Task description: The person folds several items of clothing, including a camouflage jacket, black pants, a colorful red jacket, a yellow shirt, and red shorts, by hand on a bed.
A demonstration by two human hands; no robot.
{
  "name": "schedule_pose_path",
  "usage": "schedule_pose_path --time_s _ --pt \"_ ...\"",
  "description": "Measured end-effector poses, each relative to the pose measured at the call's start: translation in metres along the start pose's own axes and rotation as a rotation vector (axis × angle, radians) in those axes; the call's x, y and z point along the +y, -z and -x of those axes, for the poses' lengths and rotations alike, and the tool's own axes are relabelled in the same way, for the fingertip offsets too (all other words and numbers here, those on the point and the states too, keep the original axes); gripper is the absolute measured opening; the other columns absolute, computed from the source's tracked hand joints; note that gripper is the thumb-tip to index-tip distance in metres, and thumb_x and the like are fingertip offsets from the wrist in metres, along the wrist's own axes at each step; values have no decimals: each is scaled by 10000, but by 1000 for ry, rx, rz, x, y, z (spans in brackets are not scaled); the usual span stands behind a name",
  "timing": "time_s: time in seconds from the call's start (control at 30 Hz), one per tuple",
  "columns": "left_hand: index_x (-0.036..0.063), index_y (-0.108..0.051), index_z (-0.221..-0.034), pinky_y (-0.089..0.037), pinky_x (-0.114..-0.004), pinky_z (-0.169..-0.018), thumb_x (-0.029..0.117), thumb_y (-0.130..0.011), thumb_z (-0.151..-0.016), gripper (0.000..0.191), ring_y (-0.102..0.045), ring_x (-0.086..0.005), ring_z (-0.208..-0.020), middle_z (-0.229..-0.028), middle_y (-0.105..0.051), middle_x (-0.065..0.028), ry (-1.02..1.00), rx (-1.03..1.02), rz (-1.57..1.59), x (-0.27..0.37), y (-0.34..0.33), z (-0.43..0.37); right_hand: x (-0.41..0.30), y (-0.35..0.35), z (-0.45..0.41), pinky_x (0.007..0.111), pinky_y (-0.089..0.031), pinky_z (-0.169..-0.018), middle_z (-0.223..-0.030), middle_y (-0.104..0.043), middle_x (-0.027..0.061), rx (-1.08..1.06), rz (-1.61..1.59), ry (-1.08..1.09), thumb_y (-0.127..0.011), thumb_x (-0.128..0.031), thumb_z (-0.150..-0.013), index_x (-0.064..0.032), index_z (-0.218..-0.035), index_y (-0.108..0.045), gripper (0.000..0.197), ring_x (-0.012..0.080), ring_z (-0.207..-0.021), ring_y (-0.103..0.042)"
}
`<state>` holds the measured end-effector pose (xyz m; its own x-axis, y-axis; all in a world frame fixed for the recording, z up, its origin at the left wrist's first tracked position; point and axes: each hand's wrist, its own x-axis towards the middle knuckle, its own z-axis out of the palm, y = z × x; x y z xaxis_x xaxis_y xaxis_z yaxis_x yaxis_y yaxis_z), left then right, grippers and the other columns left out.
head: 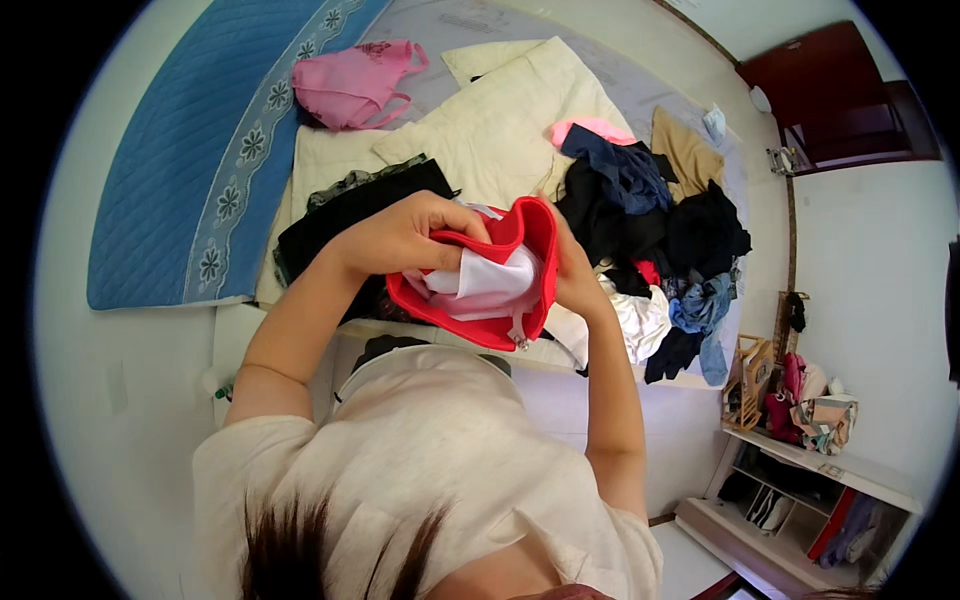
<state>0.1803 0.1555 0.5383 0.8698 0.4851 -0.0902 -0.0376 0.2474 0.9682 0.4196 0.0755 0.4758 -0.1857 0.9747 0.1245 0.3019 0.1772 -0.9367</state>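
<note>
A red cloth item [480, 334] with white fabric [491, 281] inside is held up in front of my body, its mouth facing me. My left hand [420, 232] grips the left part of its rim, with the white fabric against the fingers. On the other side, my right hand [571, 270] holds the right edge, its fingers mostly hidden behind the red cloth. A small metal piece, perhaps a zipper pull [521, 339], hangs at the lower rim. Folded black clothing [360, 206] lies beyond my left forearm.
Heaped dark clothes [619, 202], jeans [705, 307] and a white garment [637, 319] lie right on the bed. Farther back are a cream quilt [495, 112] and a pink bag [352, 86]. A blue quilted mat [172, 180] lies left; an open shelf unit [795, 487] stands lower right.
</note>
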Motion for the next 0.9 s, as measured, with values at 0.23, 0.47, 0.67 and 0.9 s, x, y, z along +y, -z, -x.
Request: schedule_pose_path --time_s 0.23,0.47,0.67,0.9 --pt "-20 -602 -879 -441 -218 -729 -21 -597 -669 210 -562 -92 -790 -854 -604 -44 -100 182 -34 -5 36 -1 41 -2 11 320 -405 -841 -1099 -505 151 20 108 11 -602 -46 -672 -8 -959 -554 294 283 -991 -504" --pt "-18 -582 -964 -451 -245 -798 -53 -480 -754 236 -580 -125 -877 -927 -614 -72 -163 318 -200 -24 55 2 -22 15 23 258 -419 -744 -895 -558 101 118 -2 -154 -485 45 -670 4 -836 -542 180 162 -835 -535" --pt "-19 -569 -958 -465 -273 -837 -117 -395 -744 292 -593 -162 -920 -985 -621 -123 -376 405 -168 -2 32 -19 -50 12 41 260 -445 -735 -909 -564 120 97 -37 -194 -575 -30 -669 14 -1039 -472 387 153 -833 -574" --pt "10 -525 -1065 -418 -265 -870 -10 -473 -816 255 -560 -141 -968 -1017 -612 -116 -229 167 -84 -36 25 -48 -30 11 92 290 -451 -672 -841 -597 131 82 448 -228 -655 -65 -654 4 -1046 -559 409 231 -748 -590"
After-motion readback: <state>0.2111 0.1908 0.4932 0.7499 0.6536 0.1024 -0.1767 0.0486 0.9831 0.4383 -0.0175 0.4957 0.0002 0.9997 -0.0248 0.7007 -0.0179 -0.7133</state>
